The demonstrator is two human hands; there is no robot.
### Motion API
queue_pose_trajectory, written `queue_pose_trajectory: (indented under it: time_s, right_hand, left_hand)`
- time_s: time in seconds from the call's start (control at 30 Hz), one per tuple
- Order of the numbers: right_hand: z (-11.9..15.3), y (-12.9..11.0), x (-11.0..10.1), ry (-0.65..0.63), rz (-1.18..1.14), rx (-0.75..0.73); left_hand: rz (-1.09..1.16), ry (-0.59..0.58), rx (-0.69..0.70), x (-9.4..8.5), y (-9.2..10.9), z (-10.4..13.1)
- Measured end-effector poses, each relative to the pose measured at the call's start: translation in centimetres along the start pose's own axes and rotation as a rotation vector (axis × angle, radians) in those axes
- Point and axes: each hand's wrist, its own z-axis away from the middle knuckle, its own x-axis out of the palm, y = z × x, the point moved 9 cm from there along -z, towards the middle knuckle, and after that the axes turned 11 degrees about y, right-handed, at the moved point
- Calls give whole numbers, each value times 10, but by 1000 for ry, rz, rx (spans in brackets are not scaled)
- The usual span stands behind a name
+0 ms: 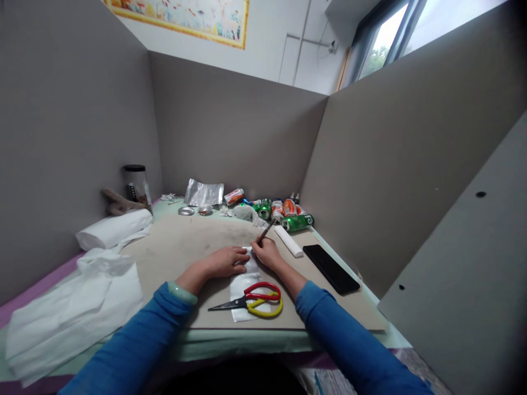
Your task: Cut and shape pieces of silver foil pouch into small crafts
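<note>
My left hand [222,262] lies flat with its fingers stretched out at the left edge of a narrow silvery sheet [242,282]. Held like a pencil in my right hand [267,253] is a slim dark pen-like tool [264,232]; its lower tip is hidden by the fingers near the sheet's far end. Scissors [263,300] with one red and one yellow handle rest across the near part of the sheet, blades pointing left. Beneath everything is a beige board [177,241].
A white bar [288,242] and a black phone [331,269] lie to the right. Crushed drink cans [297,222] and a foil sheet [204,194] sit at the back. White tissue [74,307], a paper roll [115,229] and a lidded jar [138,186] are left. Grey partitions [230,120] enclose the table.
</note>
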Motion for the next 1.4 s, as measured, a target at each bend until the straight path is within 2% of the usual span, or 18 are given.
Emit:
queue_pose_trajectory:
  time_s: [0.67, 1.4]
  right_hand:
    - [0, 0, 2, -23, -59, 0]
    - [3, -8, 2, -56, -46, -74]
  left_hand:
    - [7, 30, 30, 0, -1, 0]
    - [14, 17, 18, 3, -5, 0]
